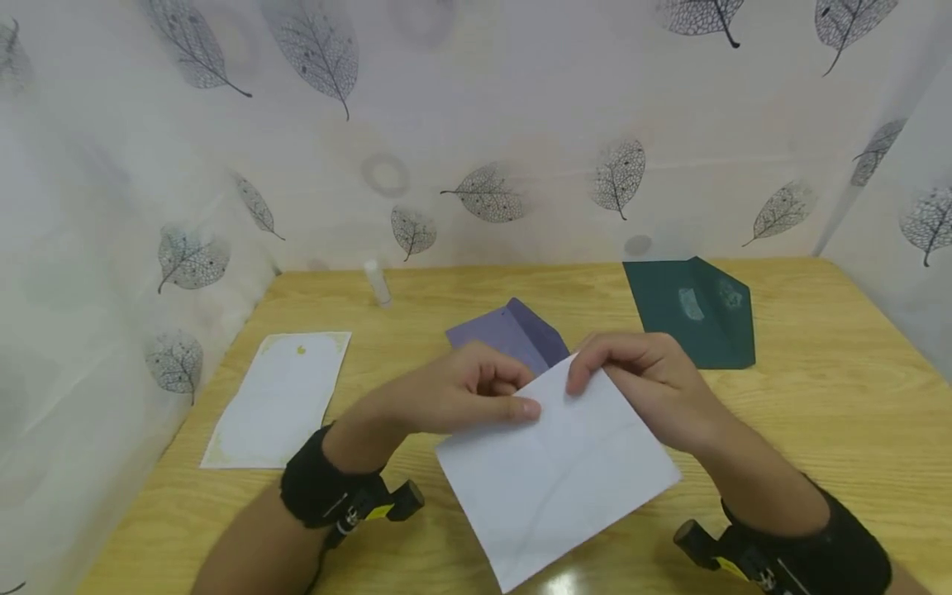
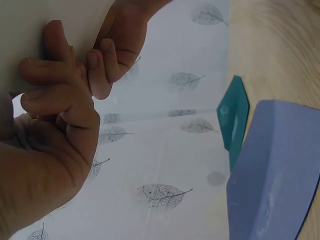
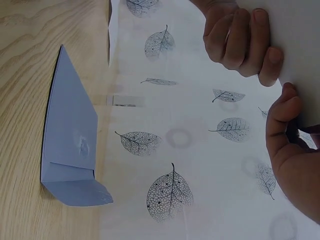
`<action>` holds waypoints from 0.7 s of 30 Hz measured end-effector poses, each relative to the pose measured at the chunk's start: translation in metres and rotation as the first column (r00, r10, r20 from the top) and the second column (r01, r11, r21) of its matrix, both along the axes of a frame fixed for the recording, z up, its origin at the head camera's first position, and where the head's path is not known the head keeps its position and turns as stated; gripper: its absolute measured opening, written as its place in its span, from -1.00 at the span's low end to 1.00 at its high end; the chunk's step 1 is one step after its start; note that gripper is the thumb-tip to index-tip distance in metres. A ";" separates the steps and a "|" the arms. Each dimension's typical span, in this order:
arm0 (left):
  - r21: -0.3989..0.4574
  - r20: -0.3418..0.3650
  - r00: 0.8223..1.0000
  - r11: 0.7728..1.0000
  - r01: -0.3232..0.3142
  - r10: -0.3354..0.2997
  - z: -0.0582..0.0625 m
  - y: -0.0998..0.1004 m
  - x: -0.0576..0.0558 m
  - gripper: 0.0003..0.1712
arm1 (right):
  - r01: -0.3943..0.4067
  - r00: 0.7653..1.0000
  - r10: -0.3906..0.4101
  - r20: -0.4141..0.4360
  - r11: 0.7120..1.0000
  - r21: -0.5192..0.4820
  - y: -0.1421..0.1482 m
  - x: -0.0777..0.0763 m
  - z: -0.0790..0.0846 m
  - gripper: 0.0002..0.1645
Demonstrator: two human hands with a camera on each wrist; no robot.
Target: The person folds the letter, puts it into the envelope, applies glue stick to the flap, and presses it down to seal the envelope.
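Note:
A plain white sheet of paper (image 1: 558,496), seemingly folded, hangs tilted over the near part of the table in the head view. My left hand (image 1: 454,392) pinches its upper left edge, thumb on the near face and fingers behind. At the top corner, my right hand (image 1: 658,384) grips the paper with fingers over the front; its thumb is hidden behind. Just beyond the hands lies a purple envelope (image 1: 487,335) with its flap raised, partly covered by the paper. Both wrist views show the hands close together at the paper's edge.
A white sheet with gold corner ornaments (image 1: 278,405) lies at the left. Near the back edge a white glue stick (image 1: 377,283) stands. The dark green envelope (image 1: 662,318) lies open at the back right. Leaf-print cloth (image 1: 535,107) hangs behind the table.

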State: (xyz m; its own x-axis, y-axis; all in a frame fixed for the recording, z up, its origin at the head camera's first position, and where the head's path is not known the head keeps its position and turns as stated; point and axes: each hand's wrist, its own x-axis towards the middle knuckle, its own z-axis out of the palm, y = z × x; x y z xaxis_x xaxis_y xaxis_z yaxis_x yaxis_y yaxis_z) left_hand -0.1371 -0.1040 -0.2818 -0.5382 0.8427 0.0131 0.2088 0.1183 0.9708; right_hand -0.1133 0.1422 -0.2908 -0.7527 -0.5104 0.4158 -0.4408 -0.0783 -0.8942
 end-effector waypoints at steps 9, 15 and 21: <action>0.090 -0.104 0.968 0.972 -0.218 0.227 0.001 0.005 0.008 -0.71 | -0.090 0.996 0.091 -0.007 0.978 -0.186 0.009 -0.006 0.002 -0.37; 0.189 -0.103 0.907 0.904 -0.385 0.408 0.000 0.008 0.011 -0.70 | 0.026 0.999 -0.009 0.042 0.911 -0.413 0.007 -0.005 0.005 -0.51; 0.266 -0.042 0.868 0.843 -0.468 0.495 -0.001 0.011 0.009 -0.71 | 0.104 0.995 -0.098 0.034 0.953 -0.284 0.004 -0.002 0.004 -0.38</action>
State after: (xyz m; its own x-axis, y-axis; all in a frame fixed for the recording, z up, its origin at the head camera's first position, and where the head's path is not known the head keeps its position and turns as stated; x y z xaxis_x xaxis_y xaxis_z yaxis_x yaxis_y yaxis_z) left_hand -0.1283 -0.0932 -0.2829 -0.8592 0.4412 0.2592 0.2880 -0.0018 0.9576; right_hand -0.1150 0.1462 -0.2864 -0.8037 -0.2939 0.5175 -0.4423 -0.2867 -0.8498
